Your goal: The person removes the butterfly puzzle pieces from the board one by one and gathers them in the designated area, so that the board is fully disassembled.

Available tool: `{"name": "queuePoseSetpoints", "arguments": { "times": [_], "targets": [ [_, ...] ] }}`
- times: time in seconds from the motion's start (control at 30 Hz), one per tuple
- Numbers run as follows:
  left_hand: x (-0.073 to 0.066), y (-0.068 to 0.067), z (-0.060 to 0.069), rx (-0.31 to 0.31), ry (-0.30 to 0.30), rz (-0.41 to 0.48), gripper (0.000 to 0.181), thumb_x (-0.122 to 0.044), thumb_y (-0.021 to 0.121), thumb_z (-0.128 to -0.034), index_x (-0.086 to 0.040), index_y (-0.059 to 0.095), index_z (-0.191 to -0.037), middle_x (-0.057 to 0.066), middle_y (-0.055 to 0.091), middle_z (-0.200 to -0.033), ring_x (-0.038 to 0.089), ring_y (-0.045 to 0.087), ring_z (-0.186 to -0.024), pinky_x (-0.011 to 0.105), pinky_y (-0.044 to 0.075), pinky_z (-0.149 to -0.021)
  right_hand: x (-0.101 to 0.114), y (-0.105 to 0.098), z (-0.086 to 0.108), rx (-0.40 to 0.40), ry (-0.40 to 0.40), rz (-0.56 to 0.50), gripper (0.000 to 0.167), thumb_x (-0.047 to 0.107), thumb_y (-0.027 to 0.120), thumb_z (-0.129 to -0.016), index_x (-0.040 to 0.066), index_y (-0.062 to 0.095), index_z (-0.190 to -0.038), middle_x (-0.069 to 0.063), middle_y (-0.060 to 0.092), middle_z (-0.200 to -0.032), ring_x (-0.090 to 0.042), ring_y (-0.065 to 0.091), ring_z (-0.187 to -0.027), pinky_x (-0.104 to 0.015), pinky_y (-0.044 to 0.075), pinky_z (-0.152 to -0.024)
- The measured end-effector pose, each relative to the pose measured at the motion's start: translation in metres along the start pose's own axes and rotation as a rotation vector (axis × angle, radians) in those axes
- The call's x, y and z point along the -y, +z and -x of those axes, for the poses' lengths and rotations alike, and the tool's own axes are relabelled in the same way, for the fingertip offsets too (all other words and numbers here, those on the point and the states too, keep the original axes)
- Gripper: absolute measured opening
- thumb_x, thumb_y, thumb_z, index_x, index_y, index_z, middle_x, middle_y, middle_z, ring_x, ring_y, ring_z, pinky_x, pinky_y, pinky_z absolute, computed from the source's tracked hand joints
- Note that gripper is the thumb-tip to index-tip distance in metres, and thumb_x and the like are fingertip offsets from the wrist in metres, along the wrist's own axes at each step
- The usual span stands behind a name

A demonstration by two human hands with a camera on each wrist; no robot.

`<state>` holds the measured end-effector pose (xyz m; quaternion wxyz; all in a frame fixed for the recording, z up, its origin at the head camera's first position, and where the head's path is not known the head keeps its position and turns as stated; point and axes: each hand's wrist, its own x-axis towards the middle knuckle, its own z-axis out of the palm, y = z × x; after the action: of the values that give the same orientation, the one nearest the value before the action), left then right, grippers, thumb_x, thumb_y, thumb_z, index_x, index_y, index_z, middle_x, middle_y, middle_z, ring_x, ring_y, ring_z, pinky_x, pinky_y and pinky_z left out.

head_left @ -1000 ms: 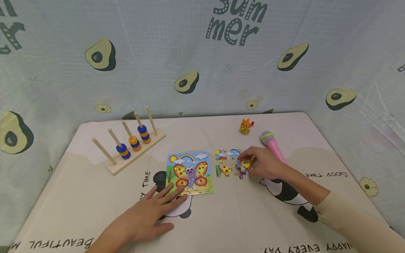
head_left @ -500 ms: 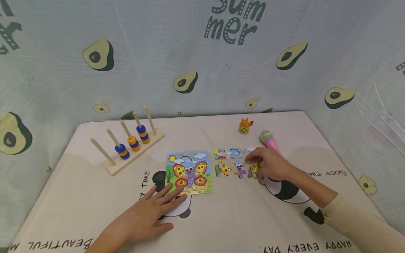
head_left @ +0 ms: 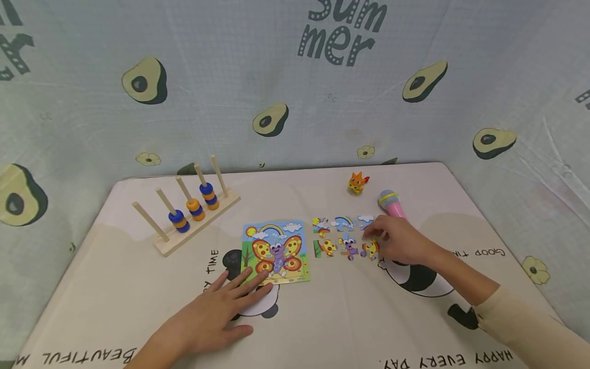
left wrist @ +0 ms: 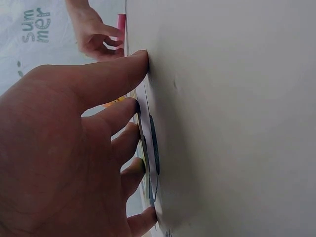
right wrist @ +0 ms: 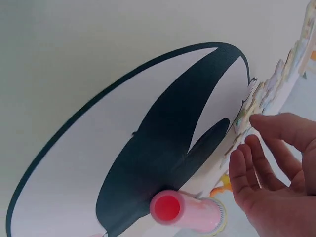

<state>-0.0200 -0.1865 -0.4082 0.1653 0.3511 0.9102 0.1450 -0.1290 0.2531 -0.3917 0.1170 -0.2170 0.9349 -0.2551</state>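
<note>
A square butterfly puzzle board (head_left: 276, 251) lies flat on the table. My left hand (head_left: 214, 312) rests spread beside it, with some fingertips on its lower left edge. To the right, loose jigsaw pieces lie in two rows. Among them are a rainbow piece (head_left: 343, 223), a purple butterfly-body piece (head_left: 349, 246) and a yellow-and-red wing piece (head_left: 370, 249). My right hand (head_left: 396, 238) hovers at the right end of these rows, beside the wing piece. In the right wrist view, the thumb and bent fingers of this hand (right wrist: 281, 168) stand apart with nothing between them.
A wooden peg rack (head_left: 198, 223) with blue and orange rings stands at the left. Behind the pieces sits an orange toy figure (head_left: 357, 183). A pink toy microphone (head_left: 392, 202) lies just beyond my right hand, partly hidden by it. A patterned cloth wall (head_left: 207, 118) closes the back.
My right hand has moved right and released the wing piece, which now lies at the right end of the lower row, apart from the body piece. The left hand stays in place.
</note>
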Motion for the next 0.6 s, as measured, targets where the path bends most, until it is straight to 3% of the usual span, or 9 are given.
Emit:
{"name": "queuePoseSetpoints", "arguments": {
  "times": [0.27, 0.6],
  "targets": [
    [-0.0003, -0.0004, -0.0003, -0.012, 0.007, -0.008, 0.075, -0.047, 0.066, -0.099, -0.036, 0.031, -0.164, -0.007, 0.025, -0.174, 0.036, 0.021, -0.16, 0.074, 0.022, -0.12, -0.0032, -0.0009, 0.0042, 0.05, -0.041, 0.018, 0.04, -0.013, 0.074, -0.076, 0.012, 0.074, -0.108, 0.0, 0.069, -0.111, -0.017, 0.063, -0.095, -0.038, 0.061, -0.086],
    [-0.0005, 0.0001, -0.0009, 0.002, 0.003, -0.006, 0.075, -0.048, 0.065, -0.0991, -0.036, 0.03, -0.165, -0.006, 0.025, -0.174, 0.037, 0.022, -0.16, 0.074, 0.022, -0.12, -0.0028, -0.0036, 0.0069, 0.041, -0.011, 0.064, 0.033, -0.009, 0.077, -0.077, 0.008, 0.073, -0.105, -0.002, 0.069, -0.106, -0.019, 0.065, -0.095, -0.034, 0.06, -0.081]
  ]
}}
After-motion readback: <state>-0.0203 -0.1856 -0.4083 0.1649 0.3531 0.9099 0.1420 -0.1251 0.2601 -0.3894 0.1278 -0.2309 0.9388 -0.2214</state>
